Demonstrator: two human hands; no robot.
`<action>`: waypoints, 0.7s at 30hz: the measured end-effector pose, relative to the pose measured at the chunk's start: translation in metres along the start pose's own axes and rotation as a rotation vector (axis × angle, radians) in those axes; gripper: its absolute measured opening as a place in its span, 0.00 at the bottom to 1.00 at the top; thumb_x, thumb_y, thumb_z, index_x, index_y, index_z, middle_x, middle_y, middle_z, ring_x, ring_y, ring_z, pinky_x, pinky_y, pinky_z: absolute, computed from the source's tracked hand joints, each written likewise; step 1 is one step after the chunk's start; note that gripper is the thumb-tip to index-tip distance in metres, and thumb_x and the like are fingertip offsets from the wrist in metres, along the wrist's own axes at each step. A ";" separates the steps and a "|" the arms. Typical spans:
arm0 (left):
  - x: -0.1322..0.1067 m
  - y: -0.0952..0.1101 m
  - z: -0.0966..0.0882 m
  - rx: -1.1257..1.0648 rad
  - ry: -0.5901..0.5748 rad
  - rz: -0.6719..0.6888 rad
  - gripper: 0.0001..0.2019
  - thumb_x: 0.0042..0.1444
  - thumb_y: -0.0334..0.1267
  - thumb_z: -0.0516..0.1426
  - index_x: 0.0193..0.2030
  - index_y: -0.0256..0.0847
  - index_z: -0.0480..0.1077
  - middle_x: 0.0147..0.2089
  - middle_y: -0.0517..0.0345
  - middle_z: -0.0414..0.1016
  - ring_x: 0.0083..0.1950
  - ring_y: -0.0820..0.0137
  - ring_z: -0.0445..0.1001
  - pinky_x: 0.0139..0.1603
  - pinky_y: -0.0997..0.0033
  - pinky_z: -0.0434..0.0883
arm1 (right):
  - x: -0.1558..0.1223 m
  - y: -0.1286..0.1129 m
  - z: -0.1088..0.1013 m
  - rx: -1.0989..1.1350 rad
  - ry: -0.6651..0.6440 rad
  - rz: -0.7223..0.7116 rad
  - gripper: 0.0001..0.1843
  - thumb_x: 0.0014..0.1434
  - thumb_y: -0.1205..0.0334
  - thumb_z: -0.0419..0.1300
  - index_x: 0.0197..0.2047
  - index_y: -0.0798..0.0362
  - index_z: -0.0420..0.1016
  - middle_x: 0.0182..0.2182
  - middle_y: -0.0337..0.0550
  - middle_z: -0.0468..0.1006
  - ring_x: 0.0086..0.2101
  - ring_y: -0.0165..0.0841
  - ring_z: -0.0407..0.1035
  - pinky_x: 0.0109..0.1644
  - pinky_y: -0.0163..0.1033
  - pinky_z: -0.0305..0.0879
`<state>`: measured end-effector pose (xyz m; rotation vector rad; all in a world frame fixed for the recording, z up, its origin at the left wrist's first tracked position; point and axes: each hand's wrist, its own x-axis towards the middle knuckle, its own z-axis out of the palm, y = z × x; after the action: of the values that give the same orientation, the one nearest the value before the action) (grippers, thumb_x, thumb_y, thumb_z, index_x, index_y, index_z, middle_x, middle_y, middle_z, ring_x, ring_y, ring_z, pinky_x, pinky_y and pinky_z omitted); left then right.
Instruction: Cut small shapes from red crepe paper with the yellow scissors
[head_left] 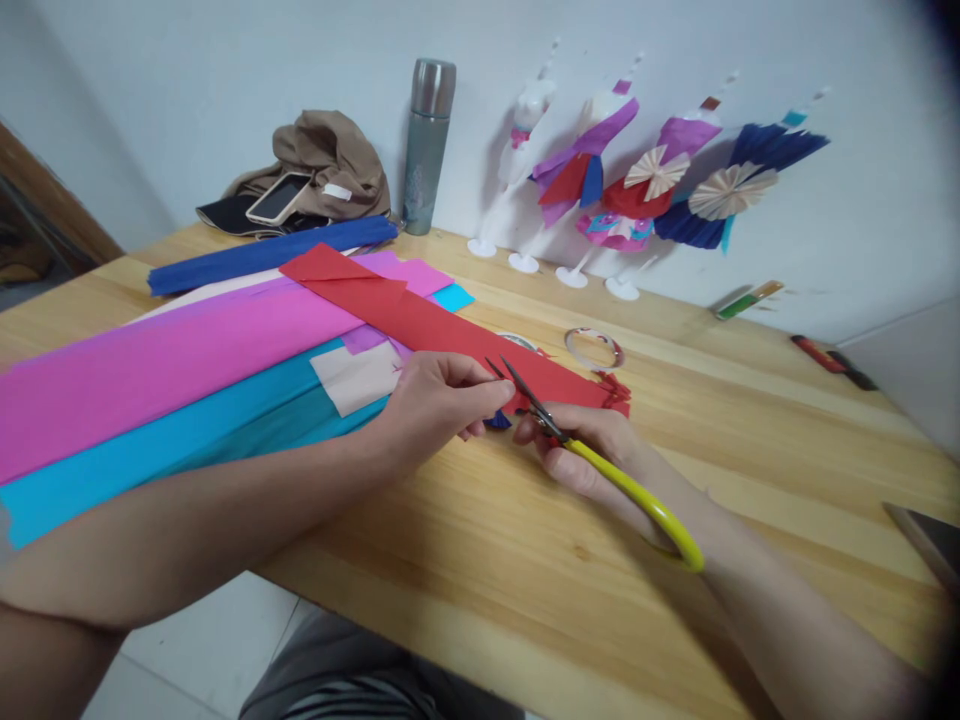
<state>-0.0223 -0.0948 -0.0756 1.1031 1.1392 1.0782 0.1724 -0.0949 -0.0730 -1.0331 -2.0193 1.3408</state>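
Note:
My right hand point(592, 455) is closed around yellow-handled scissors point(600, 462), whose dark blades are spread apart and point up and left. My left hand point(435, 400) pinches a small dark blue scrap of paper point(497, 421) just below the blade tips. Both hands hover over the near end of a long red crepe paper strip point(420, 320), whose end point(615, 392) is cut into a fringe. Under the red strip lie pink point(165, 365), cyan point(180, 440) and dark blue point(262, 255) crepe paper rolls on the wooden table point(525, 560).
Several small mannequins in paper dresses point(637, 180) stand along the wall. A steel thermos point(427, 145), a brown bag with a phone point(315, 175), two tape rolls point(595, 348), a green glue stick point(746, 300) and a red cutter point(829, 360) lie farther back.

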 end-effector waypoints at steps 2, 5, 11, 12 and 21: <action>-0.001 0.003 0.001 0.011 0.008 -0.016 0.12 0.51 0.34 0.61 0.18 0.37 0.70 0.15 0.62 0.68 0.19 0.78 0.65 0.22 0.79 0.64 | 0.001 0.001 0.000 -0.008 -0.022 -0.002 0.27 0.56 0.33 0.62 0.32 0.51 0.71 0.25 0.36 0.61 0.25 0.30 0.52 0.27 0.38 0.48; -0.002 0.003 0.002 -0.011 -0.004 0.000 0.12 0.51 0.32 0.61 0.18 0.37 0.70 0.15 0.62 0.68 0.19 0.79 0.65 0.22 0.79 0.63 | 0.000 -0.002 0.001 0.006 0.000 0.028 0.29 0.56 0.31 0.61 0.31 0.51 0.70 0.25 0.36 0.61 0.25 0.29 0.50 0.28 0.38 0.47; -0.004 -0.005 0.002 -0.070 -0.037 0.038 0.09 0.49 0.37 0.62 0.21 0.36 0.72 0.18 0.62 0.70 0.21 0.79 0.66 0.25 0.79 0.64 | -0.001 -0.009 0.004 0.031 0.023 0.045 0.30 0.56 0.29 0.60 0.33 0.52 0.71 0.24 0.35 0.61 0.24 0.28 0.49 0.27 0.38 0.46; -0.004 -0.006 0.002 -0.083 -0.046 0.036 0.09 0.49 0.37 0.63 0.21 0.36 0.72 0.18 0.63 0.70 0.22 0.79 0.67 0.25 0.79 0.64 | -0.001 -0.009 0.004 0.034 0.023 0.053 0.30 0.55 0.29 0.60 0.33 0.52 0.71 0.24 0.35 0.61 0.24 0.28 0.49 0.27 0.38 0.45; -0.003 -0.007 0.002 -0.095 -0.145 0.032 0.10 0.48 0.36 0.62 0.20 0.36 0.70 0.19 0.63 0.70 0.23 0.80 0.67 0.27 0.79 0.65 | -0.003 -0.010 0.006 0.130 0.012 0.085 0.28 0.57 0.33 0.63 0.37 0.53 0.72 0.24 0.33 0.61 0.24 0.27 0.48 0.26 0.37 0.44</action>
<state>-0.0201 -0.0992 -0.0821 1.1091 0.9492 1.0489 0.1662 -0.1027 -0.0666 -1.0758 -1.8710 1.4852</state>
